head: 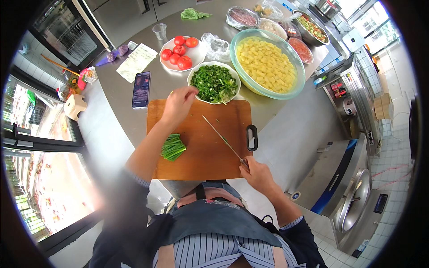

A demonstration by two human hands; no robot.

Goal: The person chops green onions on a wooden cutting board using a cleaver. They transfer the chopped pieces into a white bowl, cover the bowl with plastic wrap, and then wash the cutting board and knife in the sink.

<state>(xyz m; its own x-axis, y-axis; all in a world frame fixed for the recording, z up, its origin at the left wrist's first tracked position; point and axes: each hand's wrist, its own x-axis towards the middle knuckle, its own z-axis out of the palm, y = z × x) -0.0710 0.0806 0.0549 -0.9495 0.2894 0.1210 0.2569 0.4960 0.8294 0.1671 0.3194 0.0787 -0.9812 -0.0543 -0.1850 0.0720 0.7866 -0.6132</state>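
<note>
A wooden cutting board (207,160) with a black handle lies before me on a steel table. My right hand (258,175) grips a kitchen knife (224,140) by its handle, blade pointing up and left over the board. A few green bits cling to the blade. My left hand (180,100) is at the board's far edge, fingertips bunched beside the rim of a white bowl heaped with chopped green onions (214,83); whether they pinch anything is not visible. A bundle of cut green stalks (173,147) rests on the board's left side, below my left forearm.
Beyond the board stand a plate of tomatoes (179,50), a large bowl of diced potatoes (266,65), a plastic bag (216,47) and a clear cup (160,31). A phone (141,89) and a written sheet (137,62) lie left. Wrapped meats (243,17) sit at the back right.
</note>
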